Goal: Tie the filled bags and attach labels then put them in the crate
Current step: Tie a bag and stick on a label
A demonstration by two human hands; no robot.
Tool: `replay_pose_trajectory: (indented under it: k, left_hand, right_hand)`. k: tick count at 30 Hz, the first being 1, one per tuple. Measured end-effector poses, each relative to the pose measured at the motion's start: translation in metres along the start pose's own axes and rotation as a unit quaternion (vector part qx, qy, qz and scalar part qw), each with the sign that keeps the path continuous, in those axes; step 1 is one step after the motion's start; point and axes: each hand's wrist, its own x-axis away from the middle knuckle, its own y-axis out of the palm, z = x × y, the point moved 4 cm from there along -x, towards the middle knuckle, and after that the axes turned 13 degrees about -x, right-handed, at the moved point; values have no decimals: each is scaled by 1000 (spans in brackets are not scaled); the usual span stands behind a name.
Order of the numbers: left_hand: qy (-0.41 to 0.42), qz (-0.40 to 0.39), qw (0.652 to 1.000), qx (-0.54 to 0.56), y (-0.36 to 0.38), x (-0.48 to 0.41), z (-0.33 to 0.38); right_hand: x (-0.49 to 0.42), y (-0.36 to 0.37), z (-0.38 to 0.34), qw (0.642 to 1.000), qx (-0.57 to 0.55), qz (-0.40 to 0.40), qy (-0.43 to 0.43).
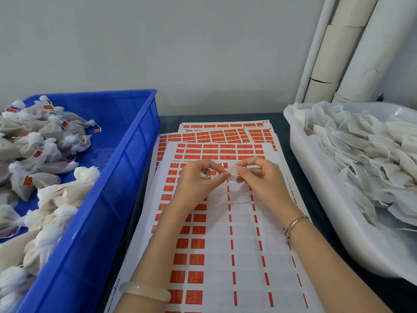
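Note:
Above the sheets of red labels, my left hand and my right hand meet over a small white label and a thin string, and both pinch them. A bit of white bag fabric shows inside my left hand's curled fingers. A faint mesh bag hangs blurred below the fingers. To the left, the blue crate holds several tied bags with red labels. Untied filled bags lie heaped in the white tub on the right.
More label sheets lie stacked behind the front one on the dark table. White pipes run up the wall at the back right. A grey wall stands right behind the table.

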Motion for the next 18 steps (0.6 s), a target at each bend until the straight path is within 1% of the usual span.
replay_pose_trajectory:
  k: [7,10,14,18]
  left_hand:
    - [-12,-19,1000,-5,2,0,-1]
    - [-22,-7,1000,-7,1,0,-2]
    - [-22,1,1000,4,-1,0,-4]
    - [-17,-4,1000,-4,0,0,-3]
  right_hand:
    - [1,2,-6,999,-16,-23,-30]
    - [3,4,-7,998,-23,-26,-44]
    - [2,5,-5,999,-33,-24,-36]
    - [1,6,-4,999,-10,-35,-37]
